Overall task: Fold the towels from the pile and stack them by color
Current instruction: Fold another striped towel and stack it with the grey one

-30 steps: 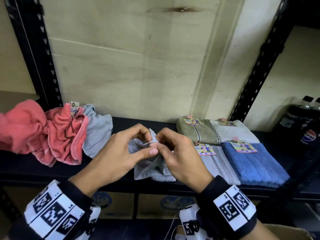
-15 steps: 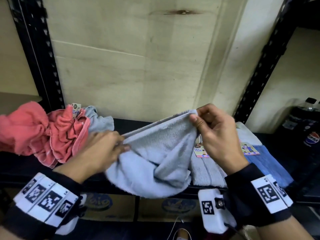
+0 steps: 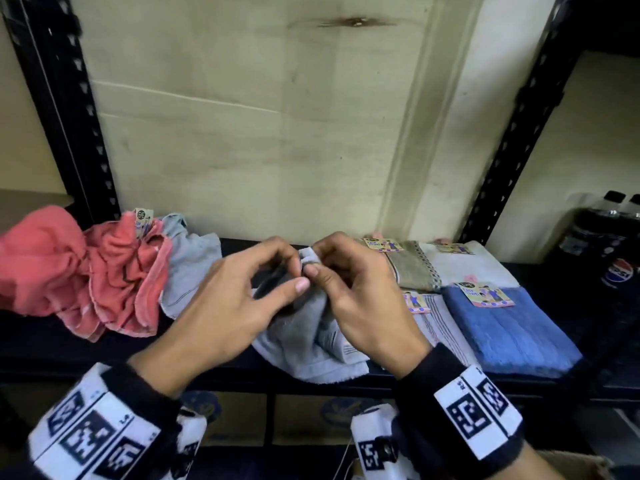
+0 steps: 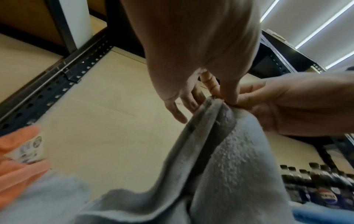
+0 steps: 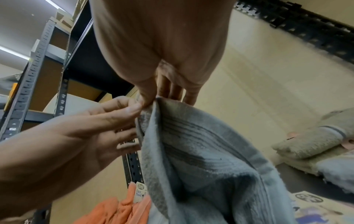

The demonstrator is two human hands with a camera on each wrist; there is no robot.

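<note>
A light grey towel (image 3: 308,334) hangs doubled over the shelf's front edge, its two top corners brought together. My left hand (image 3: 239,303) and right hand (image 3: 360,299) meet above it, and both pinch those corners between thumb and fingers. The left wrist view shows the towel (image 4: 235,166) hanging from the pinch, as does the right wrist view, where its striped border (image 5: 195,148) faces the camera. An unfolded pile of pink towels (image 3: 79,271) and a grey towel (image 3: 194,258) lies at the left. Folded towels lie at the right: olive (image 3: 412,265), white (image 3: 474,265), striped grey (image 3: 440,323), blue (image 3: 509,330).
The black shelf (image 3: 52,344) is framed by perforated black uprights (image 3: 65,109) at left and right, with a cardboard back panel behind. Dark soda bottles (image 3: 609,244) stand on the neighbouring shelf at the far right. Boxes sit on the level below.
Half a second ago my hands held the grey towel spread wide between them. They have come together again, and the towel now hangs doubled from the joined corners.
</note>
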